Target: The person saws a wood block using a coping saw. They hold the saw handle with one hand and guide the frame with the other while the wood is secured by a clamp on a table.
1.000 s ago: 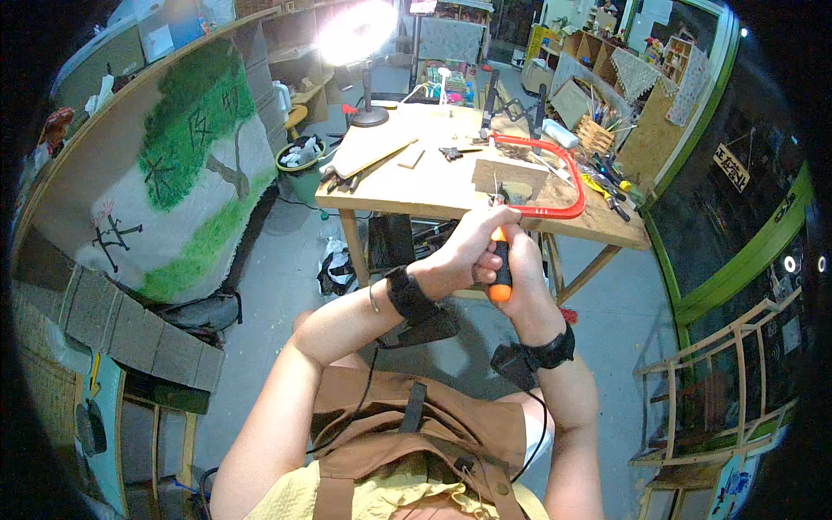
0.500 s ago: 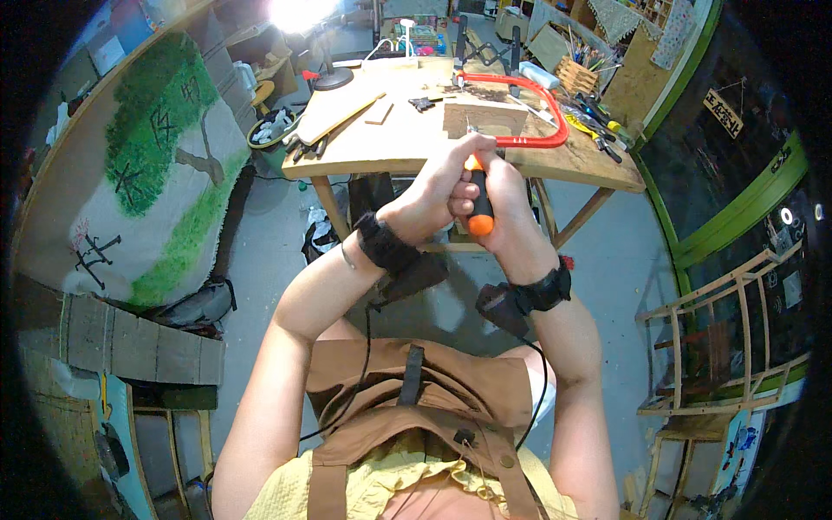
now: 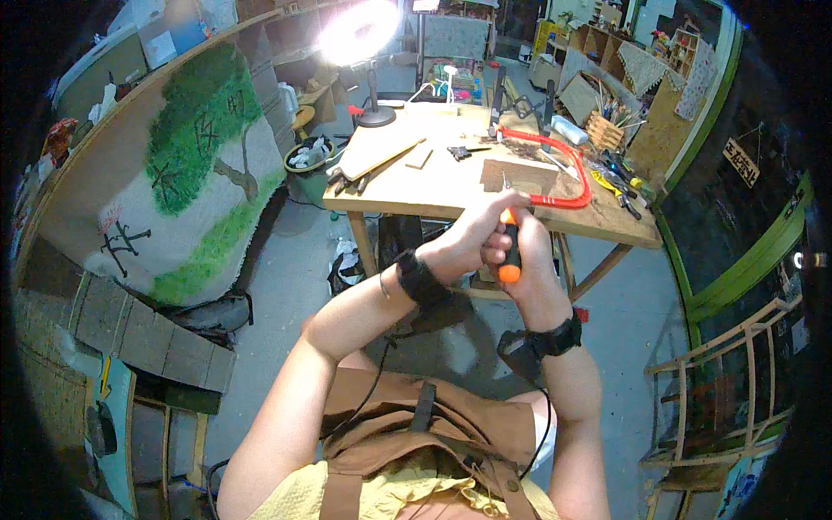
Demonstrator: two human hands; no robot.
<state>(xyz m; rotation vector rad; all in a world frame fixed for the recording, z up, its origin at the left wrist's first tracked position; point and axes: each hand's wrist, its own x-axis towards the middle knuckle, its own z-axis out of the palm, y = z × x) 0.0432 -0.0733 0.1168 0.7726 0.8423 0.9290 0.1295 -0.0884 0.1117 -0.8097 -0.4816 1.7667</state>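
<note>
Both of my hands are closed round the black and orange handle of a coping saw [image 3: 584, 172] with a red curved frame. My left hand [image 3: 484, 229] wraps the handle from the left, and my right hand [image 3: 535, 249] presses against it from the right. The orange butt of the handle points toward me. The frame bows out to the right over the table. A flat wooden board [image 3: 536, 176] lies by the near table edge, between the frame's two ends. My hands partly cover the blade's near end; I cannot make out where the blade meets the wood.
The wooden table [image 3: 407, 195] bears a small wood offcut [image 3: 419, 158], a black clamp-like tool [image 3: 465, 152], a long pale board [image 3: 378, 159] and a lit ring lamp [image 3: 362, 33]. Pliers and other hand tools [image 3: 617, 180] lie at the right. A bin [image 3: 309, 173] stands left of the table.
The whole scene has shifted right and down in the picture as my head moved. My hands keep the same grip on the saw, which stays at nearly the same place by the board.
</note>
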